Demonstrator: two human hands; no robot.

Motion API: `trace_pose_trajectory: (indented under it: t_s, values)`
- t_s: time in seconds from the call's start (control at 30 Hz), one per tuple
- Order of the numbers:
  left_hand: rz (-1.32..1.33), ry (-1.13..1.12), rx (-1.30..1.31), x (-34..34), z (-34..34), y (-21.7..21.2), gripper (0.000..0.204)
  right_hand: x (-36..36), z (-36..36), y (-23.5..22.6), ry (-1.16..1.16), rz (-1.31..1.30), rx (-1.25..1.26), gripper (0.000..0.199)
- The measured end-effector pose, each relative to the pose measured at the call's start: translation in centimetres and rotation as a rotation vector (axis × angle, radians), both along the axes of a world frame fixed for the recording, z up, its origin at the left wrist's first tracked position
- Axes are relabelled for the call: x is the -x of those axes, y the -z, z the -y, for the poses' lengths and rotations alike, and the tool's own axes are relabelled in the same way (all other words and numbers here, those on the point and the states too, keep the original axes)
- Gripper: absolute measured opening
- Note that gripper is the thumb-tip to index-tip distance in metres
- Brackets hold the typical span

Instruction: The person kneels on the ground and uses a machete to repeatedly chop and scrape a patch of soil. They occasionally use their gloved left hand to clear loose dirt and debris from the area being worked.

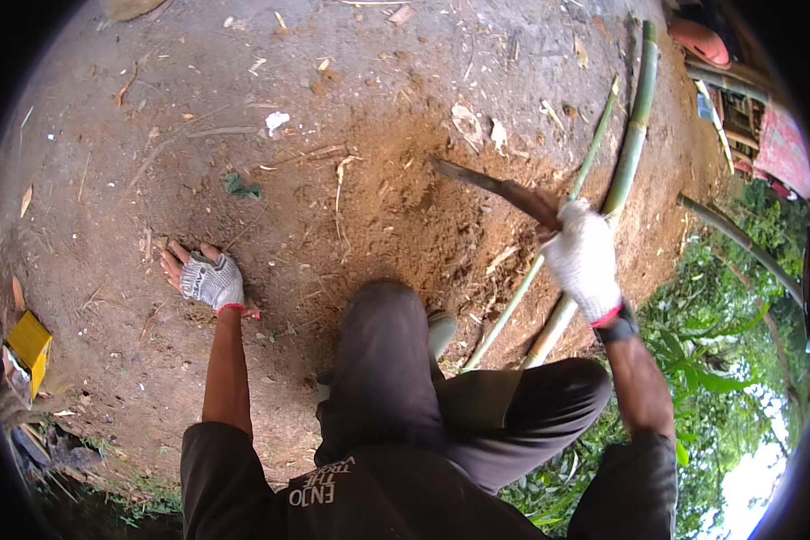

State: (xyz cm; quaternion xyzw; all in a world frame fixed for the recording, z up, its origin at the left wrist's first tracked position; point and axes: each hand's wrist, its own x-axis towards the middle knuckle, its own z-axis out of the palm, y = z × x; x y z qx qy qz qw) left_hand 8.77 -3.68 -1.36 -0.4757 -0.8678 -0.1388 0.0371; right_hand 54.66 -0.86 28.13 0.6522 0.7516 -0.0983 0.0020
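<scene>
Crouched, your gloved left hand (211,281) braces flat and empty on the dirt while your right hand (585,259) grips a raised machete (499,187), likely mid-chop; next needs aim at the bamboo poles (623,171).

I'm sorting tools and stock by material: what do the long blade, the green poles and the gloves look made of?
The blade in the right hand looks like dull, darkened metal, apparently with a brownish wooden handle. The green poles look like fresh bamboo: smooth green skin with ringed joints. The gloves, seen on the left hand, look like grey-white knitted fabric with red cuffs.
</scene>
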Motion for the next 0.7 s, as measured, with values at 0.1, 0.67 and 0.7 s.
trace_pose_trajectory:
  t_s: [0.1, 0.67, 0.7]
  values:
    - [-0.087, 0.006, 0.01, 3.6, -2.1, -0.1, 0.062, 0.5, -7.3, 2.2, -0.019, -0.085, 0.049, 0.024]
    - [0.322, 0.019, 0.429, 1.4, 6.7, -17.4, 0.087, -14.2, -2.0, -10.6, 0.189, 0.056, 0.232, 0.039]
    - [0.393, 0.07, 0.382, 3.2, 7.7, -18.1, 0.089, -12.2, -0.8, -11.9, 0.262, -0.004, 0.281, 0.036]
